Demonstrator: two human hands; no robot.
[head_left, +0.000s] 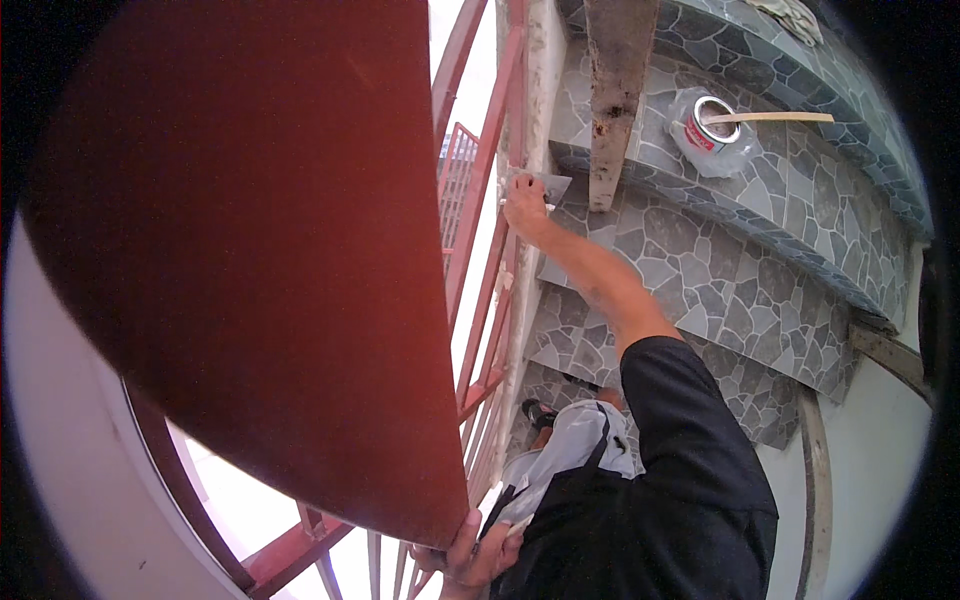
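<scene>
My right hand [526, 208] is closed round the pale handle of a flat metal scraper [553, 187], its blade beside the red metal bars [488, 160] and the weathered pale edge of the opening. My left hand [470, 555] is low in the picture, fingers bent on the lower corner of a large curved dark red panel [260, 270], which fills much of the left side. A slim pale object [516, 530] shows by those fingers; I cannot make out what it is.
Stone-patterned steps [700, 260] curve down at the right. An open can [713, 128] with a wooden stick across it sits on plastic on a step. A wooden post [613, 110] stands near the railing; a pale cloth [785, 15] lies higher up. A timber beam [880, 355] edges the steps.
</scene>
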